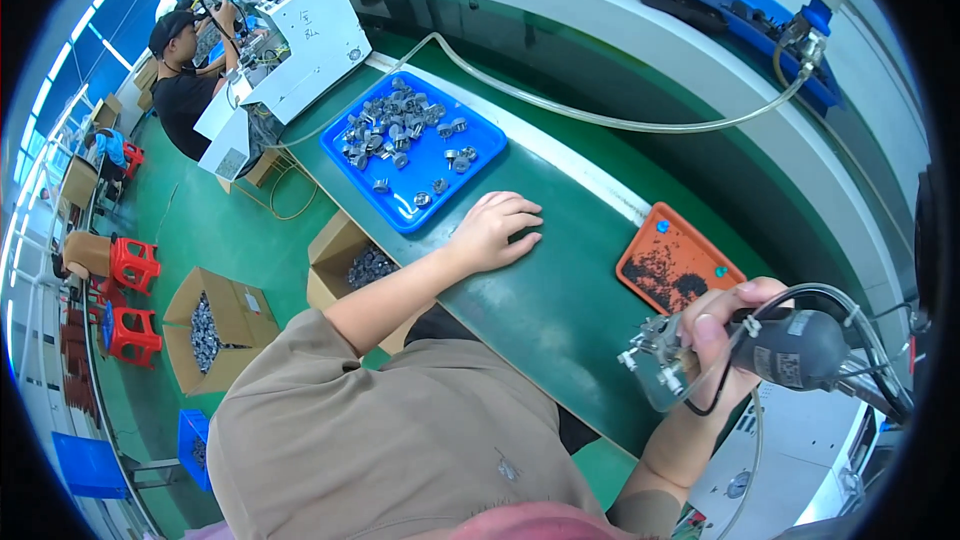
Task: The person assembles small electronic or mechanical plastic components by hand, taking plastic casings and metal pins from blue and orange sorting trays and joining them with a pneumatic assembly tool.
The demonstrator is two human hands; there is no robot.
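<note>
Left hand [497, 230] lies loose on a green table [570, 285], apart from right hand [722, 328], grip unclear, by a labelled grey cylinder [812, 348]; far left, white machine [325, 50] bears writing [309, 25].

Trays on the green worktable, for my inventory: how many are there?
2: a blue tray beside the left hand, and an orange tray beyond the right hand. None appears hidden.
</note>
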